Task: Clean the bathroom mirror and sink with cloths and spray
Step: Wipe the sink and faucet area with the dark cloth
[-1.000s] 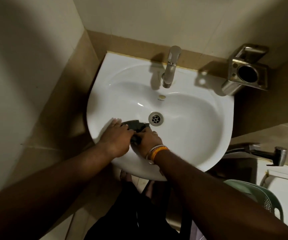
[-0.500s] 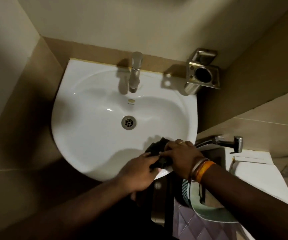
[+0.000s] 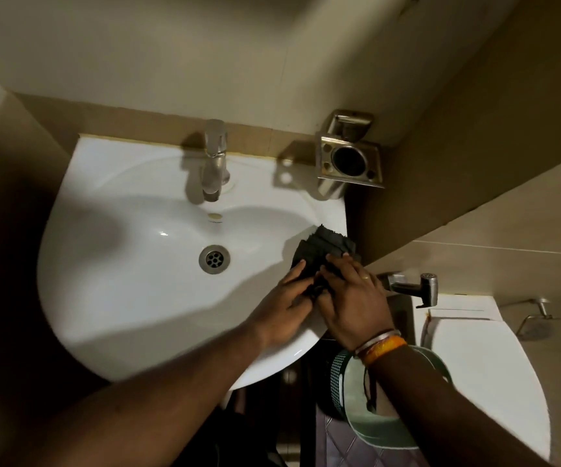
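A white wall-hung sink [image 3: 110, 298] fills the middle of the view, with a steel drain [image 3: 214, 259] and a chrome tap [image 3: 214, 163] at its back. A dark grey cloth [image 3: 326, 246] lies bunched on the sink's right rim. My left hand [image 3: 282, 308] and my right hand [image 3: 353, 298] both press on the cloth's near part, fingers over it. The right wrist wears an orange band and a metal bangle. No mirror or spray bottle is in view.
A steel tumbler holder [image 3: 349, 160] is fixed to the wall at the sink's back right. Right of the sink are a hand-spray nozzle [image 3: 420, 286], a white toilet cistern lid [image 3: 481, 352] and a pale green plastic bin [image 3: 373, 406] on the floor. Tiled walls close in on both sides.
Both hands have slid the cloth along the rim from the sink's front left round to its right side. The view has shifted right.
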